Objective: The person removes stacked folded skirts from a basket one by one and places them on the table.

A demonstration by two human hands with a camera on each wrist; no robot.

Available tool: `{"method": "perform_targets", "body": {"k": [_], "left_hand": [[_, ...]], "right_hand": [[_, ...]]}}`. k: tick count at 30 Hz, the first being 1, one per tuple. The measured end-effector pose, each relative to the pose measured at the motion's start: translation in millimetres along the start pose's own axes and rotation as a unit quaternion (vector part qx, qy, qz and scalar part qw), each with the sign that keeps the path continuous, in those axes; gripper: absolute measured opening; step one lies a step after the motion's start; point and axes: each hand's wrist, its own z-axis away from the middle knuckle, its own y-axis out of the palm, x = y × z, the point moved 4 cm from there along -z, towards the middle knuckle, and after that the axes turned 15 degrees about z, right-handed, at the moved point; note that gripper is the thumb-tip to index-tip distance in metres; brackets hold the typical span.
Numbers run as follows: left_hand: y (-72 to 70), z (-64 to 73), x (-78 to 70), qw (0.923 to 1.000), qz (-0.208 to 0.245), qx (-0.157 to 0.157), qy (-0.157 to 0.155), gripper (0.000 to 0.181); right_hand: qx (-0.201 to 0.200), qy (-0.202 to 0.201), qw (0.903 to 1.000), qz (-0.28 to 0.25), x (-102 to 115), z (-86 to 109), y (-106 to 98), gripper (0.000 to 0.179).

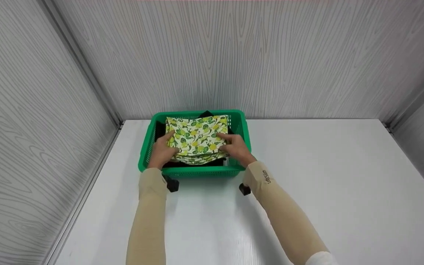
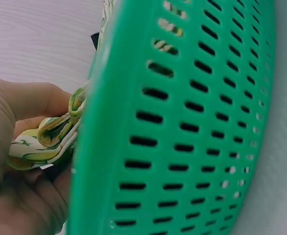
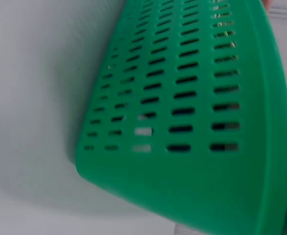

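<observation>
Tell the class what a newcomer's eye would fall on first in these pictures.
Probably the folded cloth, printed with yellow fruit and green leaves, held between a person's hands, left and right, at the mouth of the green basket. Next, likely that basket's slotted side, looming large in both wrist views; it stands on the white table.

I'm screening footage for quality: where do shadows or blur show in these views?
Head view: a soft shadow on the white tabletop beside the beige-sleeved right forearm, the folded lemon-print cloth fairly clear; left wrist view: the near rim of the green slotted plastic basket looks soft; right wrist view: the rim is blurred, with a diffuse shadow beside the wall.
</observation>
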Motion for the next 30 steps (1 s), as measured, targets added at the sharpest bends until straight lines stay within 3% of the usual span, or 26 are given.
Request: {"method": "perform_targets", "body": {"k": [9, 18, 30], "left_hand": [[12.0, 3.3, -12.0, 0.9995, 0.017, 0.002, 0.027, 0.075], [20.7, 7.6, -22.4, 0.9981, 0.024, 0.0, 0.057, 0.075], [37.5, 16.4, -28.8, 0.995, 0.064, 0.009, 0.077, 0.073]], "right_hand": [[-0.011, 0.015, 0.9997, -0.019, 1.8, 6.4, -19.5, 0.055], [-0.027, 0.003, 0.9996, -0.006, 6.3, 15.7, -34.1, 0.055], [-0.042, 0.021, 0.9989, 0.008, 0.4, 27.1, -53.2, 0.056]]}}
